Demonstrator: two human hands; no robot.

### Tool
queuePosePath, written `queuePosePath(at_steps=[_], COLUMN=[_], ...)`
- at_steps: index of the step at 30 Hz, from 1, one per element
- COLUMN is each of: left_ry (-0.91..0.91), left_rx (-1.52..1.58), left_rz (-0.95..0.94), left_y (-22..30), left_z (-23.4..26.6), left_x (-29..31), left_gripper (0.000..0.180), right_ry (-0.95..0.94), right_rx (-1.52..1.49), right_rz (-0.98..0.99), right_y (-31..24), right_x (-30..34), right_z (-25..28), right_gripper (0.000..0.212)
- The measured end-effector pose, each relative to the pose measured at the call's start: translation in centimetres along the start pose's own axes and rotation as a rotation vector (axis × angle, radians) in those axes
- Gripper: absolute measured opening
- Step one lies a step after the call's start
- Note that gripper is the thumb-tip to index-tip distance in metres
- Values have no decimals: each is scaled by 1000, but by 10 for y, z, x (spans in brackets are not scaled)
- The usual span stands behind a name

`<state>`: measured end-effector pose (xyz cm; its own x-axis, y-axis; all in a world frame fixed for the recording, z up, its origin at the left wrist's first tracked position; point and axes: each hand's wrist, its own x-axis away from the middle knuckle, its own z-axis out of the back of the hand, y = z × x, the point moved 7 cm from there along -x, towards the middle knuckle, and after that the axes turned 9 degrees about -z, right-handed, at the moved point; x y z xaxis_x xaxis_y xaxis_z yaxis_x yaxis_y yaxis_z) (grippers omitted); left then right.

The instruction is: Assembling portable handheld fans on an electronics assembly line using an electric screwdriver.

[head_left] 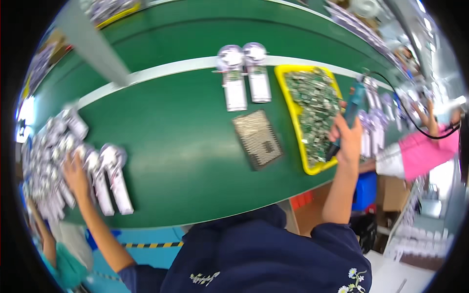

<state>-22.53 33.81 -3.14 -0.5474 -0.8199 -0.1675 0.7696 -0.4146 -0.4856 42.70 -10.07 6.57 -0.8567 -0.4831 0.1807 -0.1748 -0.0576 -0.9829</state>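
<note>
In my right hand (pixel 349 139) is a teal electric screwdriver (pixel 356 98) with a black lower end. It is tilted over the right edge of a yellow tray (pixel 298 128) filled with green circuit boards (pixel 312 105). My left hand (pixel 76 177) reaches among a heap of white units with round heads and long handles (pixel 51 161), fingers stretched out; blur hides whether they touch one. Two similar units (pixel 116 178) lie just right of that hand. Between the hands, two more units (pixel 235 80) lie at the far side, above a ridged beige plate (pixel 258 138).
A black cord (pixel 410 115) runs from the screwdriver to the right. More white units (pixel 375 132) lie beyond the tray, near a person in pink (pixel 427 151). Another person in teal (pixel 68 263) is at the lower left. A grey post (pixel 93 44) rises at the back left.
</note>
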Motion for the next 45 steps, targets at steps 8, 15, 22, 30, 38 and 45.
queuePosePath(at_steps=[8, 15, 22, 30, 38, 45], left_ry=[108, 105, 363, -18, -102, -46], left_rx=[600, 746, 660, 945, 863, 1102], left_rz=[224, 321, 264, -245, -467, -698], left_y=[74, 142, 143, 255, 274, 315], left_z=[50, 134, 190, 249, 262, 276], left_x=[23, 39, 52, 28, 37, 46], left_gripper=[58, 57, 62, 79, 69, 63], right_ry=[267, 347, 372, 441, 102, -240], right_rx=[416, 840, 835, 844, 270, 35], right_rz=[79, 291, 298, 334, 53, -219], right_y=[-5, -6, -5, -22, 9, 50], right_x=[18, 30, 34, 26, 64, 114], right_z=[26, 18, 12, 58, 0, -88], right_gripper=[34, 37, 43, 45, 43, 50])
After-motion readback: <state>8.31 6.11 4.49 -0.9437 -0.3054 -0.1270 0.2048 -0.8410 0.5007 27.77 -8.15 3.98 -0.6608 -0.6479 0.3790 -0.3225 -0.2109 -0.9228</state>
